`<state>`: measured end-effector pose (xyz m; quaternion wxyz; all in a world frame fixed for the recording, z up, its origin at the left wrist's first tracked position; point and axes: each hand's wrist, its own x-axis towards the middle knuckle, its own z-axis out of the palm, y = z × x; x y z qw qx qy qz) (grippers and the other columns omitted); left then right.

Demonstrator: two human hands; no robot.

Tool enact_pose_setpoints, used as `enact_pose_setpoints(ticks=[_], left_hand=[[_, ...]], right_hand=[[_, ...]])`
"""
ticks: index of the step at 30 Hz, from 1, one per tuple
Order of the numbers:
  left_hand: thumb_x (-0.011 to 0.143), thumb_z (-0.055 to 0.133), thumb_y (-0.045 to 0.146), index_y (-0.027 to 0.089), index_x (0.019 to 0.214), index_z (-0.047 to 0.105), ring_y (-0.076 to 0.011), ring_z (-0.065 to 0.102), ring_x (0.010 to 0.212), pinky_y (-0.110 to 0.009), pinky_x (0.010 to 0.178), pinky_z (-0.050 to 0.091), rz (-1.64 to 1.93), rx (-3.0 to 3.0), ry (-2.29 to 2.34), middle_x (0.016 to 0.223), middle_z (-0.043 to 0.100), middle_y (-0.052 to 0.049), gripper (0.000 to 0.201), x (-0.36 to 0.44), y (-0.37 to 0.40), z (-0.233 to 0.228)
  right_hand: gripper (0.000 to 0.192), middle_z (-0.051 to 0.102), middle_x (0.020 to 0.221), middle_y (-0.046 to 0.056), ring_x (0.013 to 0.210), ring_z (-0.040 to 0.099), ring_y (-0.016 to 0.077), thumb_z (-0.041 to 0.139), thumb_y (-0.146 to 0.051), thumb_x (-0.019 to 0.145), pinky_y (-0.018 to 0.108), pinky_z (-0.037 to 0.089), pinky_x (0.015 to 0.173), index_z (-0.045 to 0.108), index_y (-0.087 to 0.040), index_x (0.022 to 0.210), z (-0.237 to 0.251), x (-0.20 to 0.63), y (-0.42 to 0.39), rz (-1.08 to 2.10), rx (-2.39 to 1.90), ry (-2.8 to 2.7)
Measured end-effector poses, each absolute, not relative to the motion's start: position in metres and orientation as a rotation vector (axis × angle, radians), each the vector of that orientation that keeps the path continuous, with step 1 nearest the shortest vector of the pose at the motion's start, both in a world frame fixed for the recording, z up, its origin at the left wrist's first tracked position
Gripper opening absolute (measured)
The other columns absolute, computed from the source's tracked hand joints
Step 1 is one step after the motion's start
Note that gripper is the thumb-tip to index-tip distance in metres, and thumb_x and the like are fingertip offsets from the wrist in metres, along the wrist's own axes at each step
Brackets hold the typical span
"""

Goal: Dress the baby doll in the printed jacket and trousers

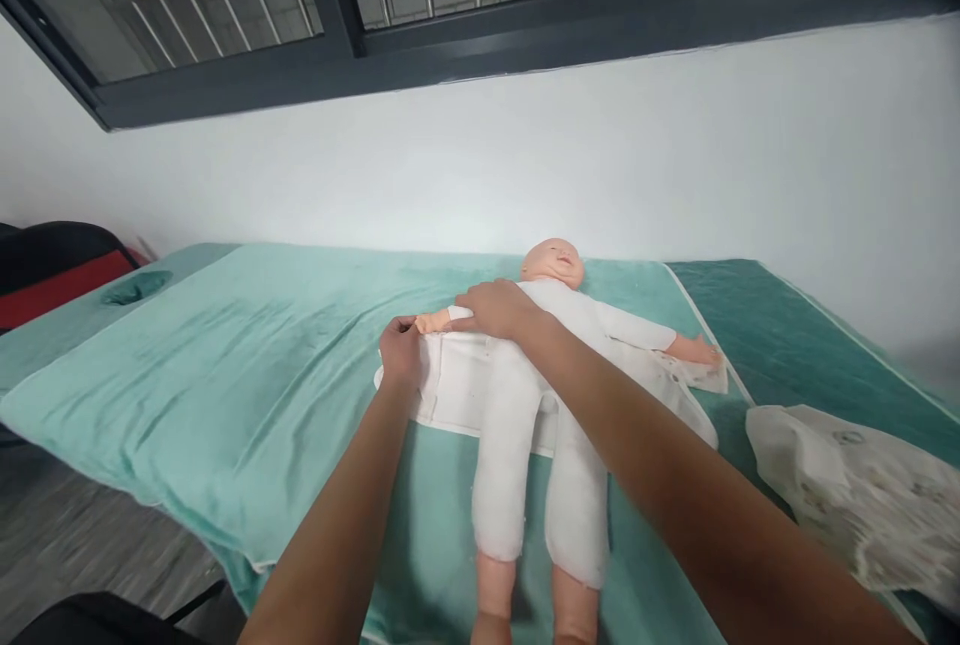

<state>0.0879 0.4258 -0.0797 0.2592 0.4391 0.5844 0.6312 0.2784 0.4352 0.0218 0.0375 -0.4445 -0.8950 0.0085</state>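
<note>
One doll (566, 307) lies face up at frame centre, its head (551, 262) near the rear edge of the green bedding (187, 355). My left hand (401, 350), nearly closed, meets the doll's fingers (427, 323); whether it grips them I cannot tell. My right hand (496, 308), half curled, holds the sleeve (459, 312). The bedding stretches broadly to frame left; crumpled cloth (855, 485) sits at lower right.

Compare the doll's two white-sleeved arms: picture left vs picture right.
Picture-left white-sleeved doll arm is partly covered by the person's right hand; picture-right white-sleeved doll arm is uncovered. The first meets the person's left hand; the second touches neither. Both stretch outward.
</note>
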Motion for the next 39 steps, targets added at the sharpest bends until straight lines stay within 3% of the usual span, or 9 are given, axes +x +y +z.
enact_pose_setpoints(ticks=[6,18,24,28,32,35,39], left_hand=[[0.078,0.060,0.040,0.018,0.076,0.058,-0.0146,0.058,0.068,-0.030,0.067,0.047,1.729,1.222,1.759,0.073,0.064,-0.001,0.022,0.095,0.421,-0.078],[0.091,0.053,0.024,0.022,0.078,0.051,-0.0187,0.055,0.082,-0.032,0.075,0.042,1.501,1.909,1.847,0.085,0.058,-0.004,0.013,0.116,0.404,-0.070],[0.095,0.045,0.024,0.022,0.086,0.051,-0.0170,0.057,0.086,-0.029,0.077,0.044,1.428,2.185,1.630,0.090,0.058,-0.004,0.012,0.123,0.399,-0.069],[0.098,0.038,0.028,0.021,0.098,0.053,-0.0176,0.059,0.092,-0.029,0.080,0.046,1.459,2.158,1.704,0.098,0.060,-0.007,0.016,0.121,0.399,-0.065],[0.097,0.038,0.032,0.019,0.105,0.058,-0.0245,0.056,0.106,-0.038,0.092,0.043,1.371,1.868,2.154,0.109,0.061,-0.012,0.025,0.117,0.401,-0.064],[0.095,0.042,0.038,0.017,0.104,0.062,-0.0332,0.054,0.111,-0.048,0.094,0.040,1.287,1.784,2.280,0.112,0.062,-0.017,0.030,0.116,0.402,-0.065],[0.094,0.043,0.040,0.020,0.099,0.064,-0.0339,0.054,0.109,-0.049,0.092,0.040,1.193,1.821,2.288,0.107,0.065,-0.015,0.029,0.115,0.400,-0.066]], right_hand=[[0.047,0.073,0.094,0.009,0.088,0.066,0.0257,0.044,-0.062,0.089,0.033,0.040,0.073,0.069,-0.022,0.093,0.020,0.274,0.435,0.026,-1.437,-2.767],[0.042,0.072,0.087,0.012,0.083,0.066,0.0275,0.047,-0.054,0.090,0.039,0.042,0.076,0.069,-0.020,0.083,0.015,0.263,0.434,-0.014,-1.499,-2.744],[0.022,0.071,0.098,0.012,0.095,0.063,0.0284,0.050,-0.030,0.089,0.040,0.040,0.083,0.067,-0.019,0.096,0.003,0.254,0.439,-0.050,-1.442,-2.713],[0.028,0.068,0.108,0.013,0.104,0.060,0.0287,0.046,-0.034,0.093,0.041,0.039,0.088,0.063,-0.017,0.109,0.005,0.259,0.431,-0.080,-1.442,-2.631],[0.037,0.066,0.117,0.011,0.108,0.058,0.0263,0.038,-0.039,0.098,0.039,0.039,0.091,0.056,-0.019,0.123,0.010,0.278,0.407,-0.018,-1.495,-2.383],[0.033,0.068,0.117,0.009,0.110,0.058,0.0262,0.041,-0.036,0.096,0.040,0.039,0.095,0.061,-0.020,0.118,0.007,0.301,0.388,0.068,-1.519,-2.098],[0.031,0.066,0.120,0.009,0.116,0.055,0.0248,0.042,-0.032,0.093,0.038,0.038,0.102,0.063,-0.020,0.112,-0.013,0.346,0.371,0.097,-1.443,-1.766]])
